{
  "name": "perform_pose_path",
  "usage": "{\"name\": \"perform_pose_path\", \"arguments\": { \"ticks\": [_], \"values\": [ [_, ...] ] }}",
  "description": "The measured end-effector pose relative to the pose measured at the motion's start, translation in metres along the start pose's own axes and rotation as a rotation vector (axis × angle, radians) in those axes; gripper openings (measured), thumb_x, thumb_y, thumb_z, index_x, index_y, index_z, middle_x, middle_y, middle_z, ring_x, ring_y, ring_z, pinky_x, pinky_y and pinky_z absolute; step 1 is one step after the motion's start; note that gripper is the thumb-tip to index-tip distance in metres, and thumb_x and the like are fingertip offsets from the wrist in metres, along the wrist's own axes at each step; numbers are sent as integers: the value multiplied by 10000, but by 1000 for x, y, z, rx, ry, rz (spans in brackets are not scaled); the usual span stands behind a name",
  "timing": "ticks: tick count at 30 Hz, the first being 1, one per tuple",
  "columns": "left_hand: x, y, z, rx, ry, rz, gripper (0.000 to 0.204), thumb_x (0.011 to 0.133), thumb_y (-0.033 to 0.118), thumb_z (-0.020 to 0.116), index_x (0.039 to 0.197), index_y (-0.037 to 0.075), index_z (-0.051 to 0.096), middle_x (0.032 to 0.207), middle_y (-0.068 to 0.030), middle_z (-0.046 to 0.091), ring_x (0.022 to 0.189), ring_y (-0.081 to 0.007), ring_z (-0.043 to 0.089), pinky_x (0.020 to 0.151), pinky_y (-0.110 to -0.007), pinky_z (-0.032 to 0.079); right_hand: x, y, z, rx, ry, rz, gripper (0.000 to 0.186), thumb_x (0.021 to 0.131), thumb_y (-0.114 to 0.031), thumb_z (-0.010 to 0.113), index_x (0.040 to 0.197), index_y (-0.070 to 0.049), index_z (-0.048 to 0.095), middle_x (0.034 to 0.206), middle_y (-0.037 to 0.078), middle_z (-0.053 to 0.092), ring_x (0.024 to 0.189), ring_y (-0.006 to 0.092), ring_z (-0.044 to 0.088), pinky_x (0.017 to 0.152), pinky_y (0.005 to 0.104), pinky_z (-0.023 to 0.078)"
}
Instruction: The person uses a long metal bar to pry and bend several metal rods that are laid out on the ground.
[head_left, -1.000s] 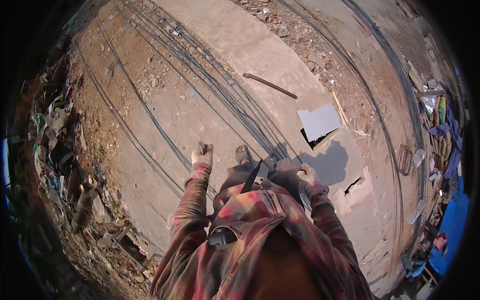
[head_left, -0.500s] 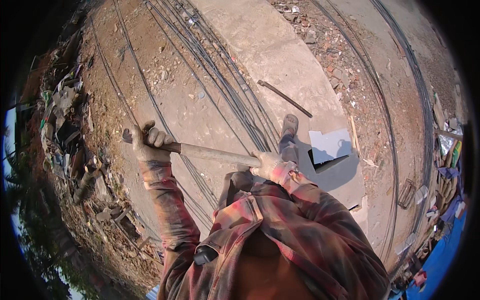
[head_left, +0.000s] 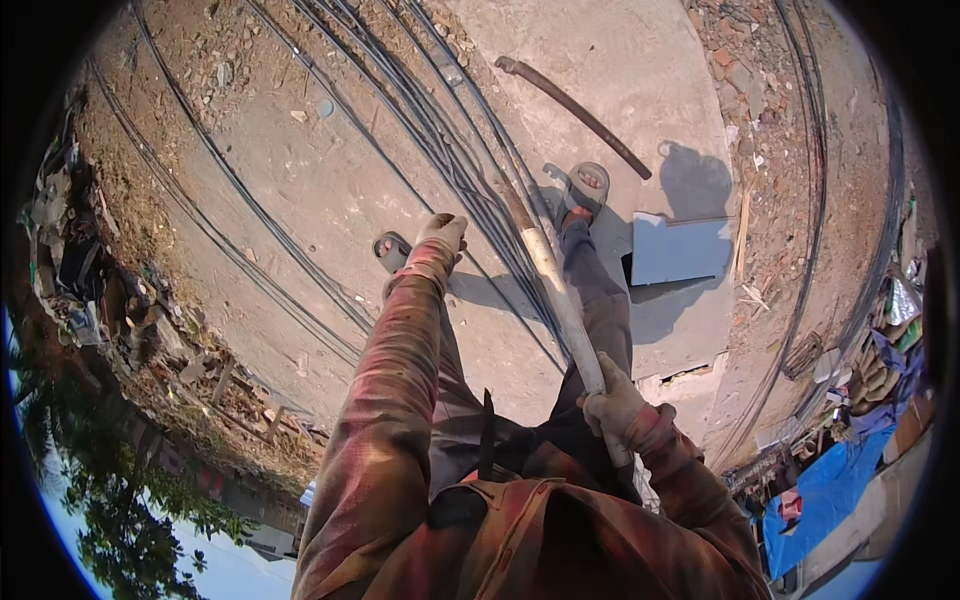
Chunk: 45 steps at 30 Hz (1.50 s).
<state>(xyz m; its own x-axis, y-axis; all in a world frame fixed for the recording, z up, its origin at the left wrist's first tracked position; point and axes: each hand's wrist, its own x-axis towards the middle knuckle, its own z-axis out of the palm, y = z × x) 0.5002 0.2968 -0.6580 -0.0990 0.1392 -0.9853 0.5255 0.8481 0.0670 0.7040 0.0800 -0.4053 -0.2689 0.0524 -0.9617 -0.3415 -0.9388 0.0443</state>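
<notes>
A long pole [head_left: 548, 268], pale with a rusty brown far end, slants forward from beside my right leg, its tip near my right sandal [head_left: 588, 185]. My gloved right hand [head_left: 610, 405] is closed round its lower part. My gloved left hand [head_left: 442, 235] is off the pole, fingers curled, with nothing visible in it, beside my left sandal [head_left: 389, 250]. Beyond the pole tip lies a dark, narrow bar [head_left: 578, 118] on the concrete.
Long black cables [head_left: 205, 150] run across the ground. A grey panel [head_left: 680, 245] lies by dark openings at the right, beside brick rubble [head_left: 750, 90]. Debris heaps [head_left: 80, 260] line the left; a blue tarp [head_left: 820, 490] and more junk lie at the lower right.
Half a second ago both hands held the pole crosswise. My left hand has since let go and moved right; the pole has swung to point forward. My feet have moved farther up the view.
</notes>
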Motion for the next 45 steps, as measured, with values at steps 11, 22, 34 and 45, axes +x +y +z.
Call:
{"name": "perform_pose_path", "arguments": {
  "ticks": [11, 22, 34, 45],
  "values": [
    [446, -114, -103, 380, 358, 317, 424, 829, 328, 531, 1176, 96, 602, 1079, -211, 636, 1016, -365, 607, 889, -396, 466, 266, -55, 51, 164, 20, 44, 527, 726, -9, 565, 1210, -17, 358, 671, 66, 515, 450, 155, 523, 349, 275, 414],
    [475, -126, -122, 345, 230, 527, 300, 905, 334, 535, 1027, 76, 627, 942, -197, 638, 908, -391, 602, 750, -408, 489, 332, -155, 161, 299, -32, 108, 691, 850, -209, 631, 1392, -100, 218, 763, 118, 527, 503, 185, 547, 409, 293, 444],
    [503, -150, -189, 326, 36, 561, 240, 883, 211, 593, 1057, 51, 636, 970, -136, 634, 821, -265, 605, 701, -335, 489, 376, -202, 277, 424, -122, 291, 695, 837, -66, 594, 1429, -91, 231, 699, 118, 449, 472, 194, 467, 389, 329, 366],
    [487, -144, -225, 397, -81, 469, 428, 878, 304, 573, 1279, 161, 531, 1071, -184, 635, 1009, -370, 595, 874, -435, 467, 407, -272, 317, 250, 22, 498, 680, 791, -79, 648, 1396, -44, 341, 684, 124, 485, 467, 185, 460, 396, 323, 367]
  ]
}}
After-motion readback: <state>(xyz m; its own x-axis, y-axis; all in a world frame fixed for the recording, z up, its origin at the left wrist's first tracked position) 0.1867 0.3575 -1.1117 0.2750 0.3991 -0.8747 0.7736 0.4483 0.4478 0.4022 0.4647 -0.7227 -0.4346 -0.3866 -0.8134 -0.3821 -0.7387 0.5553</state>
